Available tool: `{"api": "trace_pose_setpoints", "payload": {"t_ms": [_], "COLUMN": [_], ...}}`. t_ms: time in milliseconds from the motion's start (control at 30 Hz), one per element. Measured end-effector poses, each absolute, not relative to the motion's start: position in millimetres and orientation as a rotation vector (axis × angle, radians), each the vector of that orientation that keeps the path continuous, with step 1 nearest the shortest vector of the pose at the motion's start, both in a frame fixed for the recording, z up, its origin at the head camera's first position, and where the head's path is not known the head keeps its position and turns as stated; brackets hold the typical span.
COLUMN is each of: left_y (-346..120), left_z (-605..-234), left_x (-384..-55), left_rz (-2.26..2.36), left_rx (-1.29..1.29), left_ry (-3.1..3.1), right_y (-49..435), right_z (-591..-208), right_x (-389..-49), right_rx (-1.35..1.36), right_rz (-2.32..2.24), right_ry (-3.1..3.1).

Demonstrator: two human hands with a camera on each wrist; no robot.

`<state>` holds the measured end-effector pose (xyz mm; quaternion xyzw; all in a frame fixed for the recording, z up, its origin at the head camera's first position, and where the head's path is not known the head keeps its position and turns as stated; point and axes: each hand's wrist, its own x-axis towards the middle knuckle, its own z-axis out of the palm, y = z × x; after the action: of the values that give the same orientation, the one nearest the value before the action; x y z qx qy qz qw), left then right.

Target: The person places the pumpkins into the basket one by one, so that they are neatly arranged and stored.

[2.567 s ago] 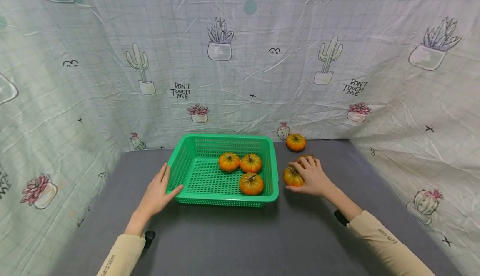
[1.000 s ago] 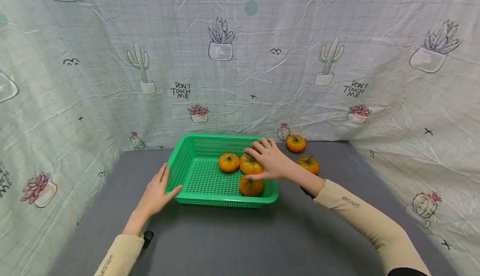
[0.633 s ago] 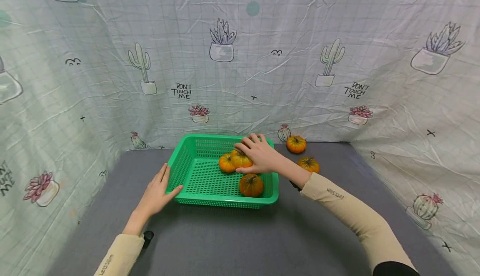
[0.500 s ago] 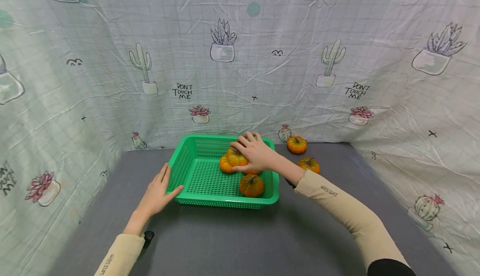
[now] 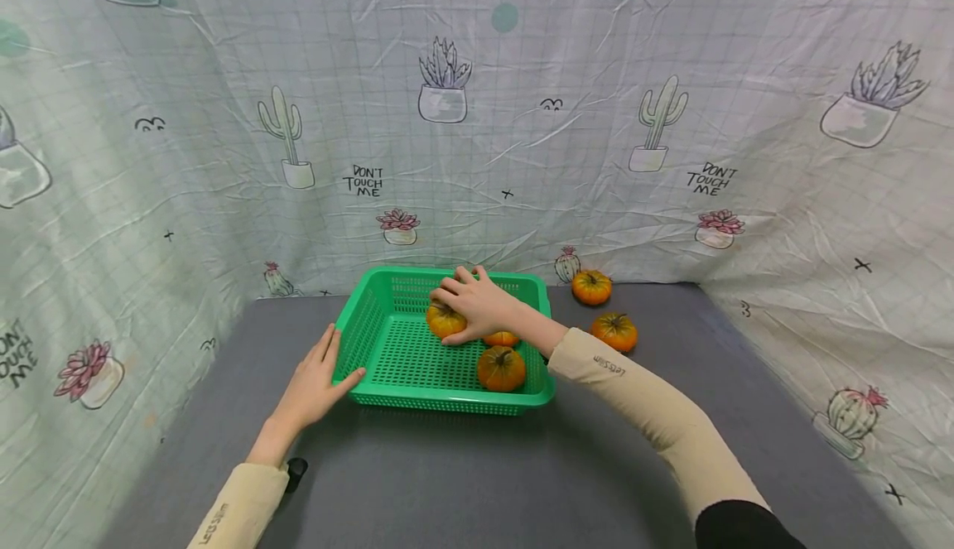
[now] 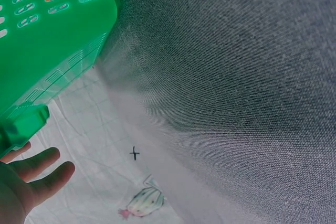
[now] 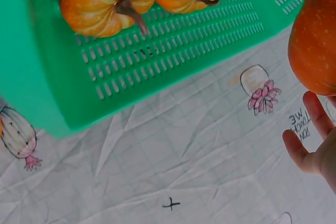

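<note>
My right hand (image 5: 480, 307) holds a small orange pumpkin (image 5: 444, 320) over the green plastic basket (image 5: 447, 402), with the fingers over its top and the thumb at its near side. In the right wrist view this held pumpkin (image 7: 315, 40) appears at the right edge, above the fingertips. Inside the basket, one pumpkin (image 5: 501, 369) sits near the front right, and another (image 5: 502, 339) is partly covered by the right hand. A third is hidden in the head view. My left hand (image 5: 309, 383) rests at the basket's left side, fingers straight along the rim and thumb at the front corner.
Two more pumpkins lie on the grey table (image 5: 447, 483) right of the basket: one (image 5: 592, 287) at the back by the curtain, one (image 5: 614, 332) closer. A printed cloth curtain (image 5: 507, 151) encloses the back and both sides.
My right hand has taken a pumpkin from the table at the right and carried it leftward over the basket, moving further left in the last half second. The left hand stays put.
</note>
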<state>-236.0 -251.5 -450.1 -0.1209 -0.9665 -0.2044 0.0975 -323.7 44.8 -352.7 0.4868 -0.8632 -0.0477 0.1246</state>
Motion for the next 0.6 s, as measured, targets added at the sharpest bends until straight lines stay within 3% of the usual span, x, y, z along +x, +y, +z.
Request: {"api": "trace_pose_setpoints", "payload": {"t_ms": [600], "left_y": [-250.4], "left_z": [-448.7], "left_x": [-235.6], "left_rz": [-0.623], "left_rx": [-0.370], "left_ry": [-2.860], "right_y": [20.6], "right_z": [-377.4], "right_x": [-332.9], "right_rx": [1.310], "right_rz": [-0.347], "right_ry": [-2.659]}}
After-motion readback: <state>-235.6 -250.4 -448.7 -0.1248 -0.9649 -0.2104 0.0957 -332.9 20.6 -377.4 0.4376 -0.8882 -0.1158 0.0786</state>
